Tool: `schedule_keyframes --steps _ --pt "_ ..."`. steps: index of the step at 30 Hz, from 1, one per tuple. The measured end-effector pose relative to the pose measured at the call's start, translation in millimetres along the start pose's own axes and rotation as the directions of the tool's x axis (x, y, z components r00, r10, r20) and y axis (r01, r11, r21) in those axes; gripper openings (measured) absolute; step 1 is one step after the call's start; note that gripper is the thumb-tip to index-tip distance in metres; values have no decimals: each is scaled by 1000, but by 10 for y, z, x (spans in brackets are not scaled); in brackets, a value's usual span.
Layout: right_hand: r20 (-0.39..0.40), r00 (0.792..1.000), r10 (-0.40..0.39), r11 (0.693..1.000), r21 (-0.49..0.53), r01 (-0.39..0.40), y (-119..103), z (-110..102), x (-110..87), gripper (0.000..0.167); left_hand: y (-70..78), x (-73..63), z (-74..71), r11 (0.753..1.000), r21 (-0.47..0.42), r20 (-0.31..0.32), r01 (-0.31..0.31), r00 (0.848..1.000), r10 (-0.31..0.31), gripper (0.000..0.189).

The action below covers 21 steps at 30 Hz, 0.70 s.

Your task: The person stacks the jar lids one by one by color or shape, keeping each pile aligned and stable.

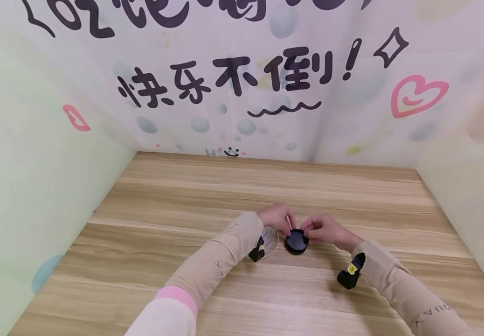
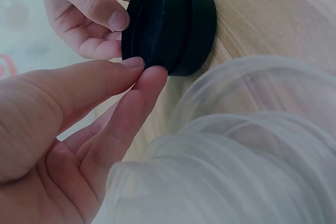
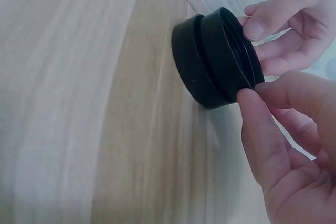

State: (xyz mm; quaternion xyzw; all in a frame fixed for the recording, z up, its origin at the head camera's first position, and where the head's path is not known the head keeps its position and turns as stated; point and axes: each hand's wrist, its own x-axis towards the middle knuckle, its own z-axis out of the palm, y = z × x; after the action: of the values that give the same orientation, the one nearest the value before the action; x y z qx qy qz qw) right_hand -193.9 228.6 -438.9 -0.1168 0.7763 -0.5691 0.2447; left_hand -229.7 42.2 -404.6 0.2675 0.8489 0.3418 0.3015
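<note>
Two round, black, shallow lids are stacked, the upper lid (image 2: 167,30) over the lower lid (image 2: 203,30), with the lower one against the wooden table. My left hand (image 1: 276,218) pinches the upper lid's rim between thumb and fingers on one side. On the opposite side, my right hand (image 1: 326,229) pinches that same rim, thumb and fingertip at the edge in the right wrist view. The upper lid (image 3: 227,51) shows its hollow, rimmed side. Close beside my left wrist stand ridged clear plastic containers (image 2: 226,177), partly hidden by the sleeve in the head view.
The wood-grain table (image 1: 175,196) reaches back to a white printed curtain (image 1: 225,135). Pale side panels (image 1: 24,177) border it left and right. Small black wrist cameras (image 1: 348,279) hang under both sleeves, low over the table.
</note>
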Motion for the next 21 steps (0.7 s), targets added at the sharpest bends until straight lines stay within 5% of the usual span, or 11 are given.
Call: schedule_keyframes --steps 21 --pt "-21 999 33 999 -5 -33 46 38 -37 22 47 -10 23 988 148 -24 48 999 -45 16"
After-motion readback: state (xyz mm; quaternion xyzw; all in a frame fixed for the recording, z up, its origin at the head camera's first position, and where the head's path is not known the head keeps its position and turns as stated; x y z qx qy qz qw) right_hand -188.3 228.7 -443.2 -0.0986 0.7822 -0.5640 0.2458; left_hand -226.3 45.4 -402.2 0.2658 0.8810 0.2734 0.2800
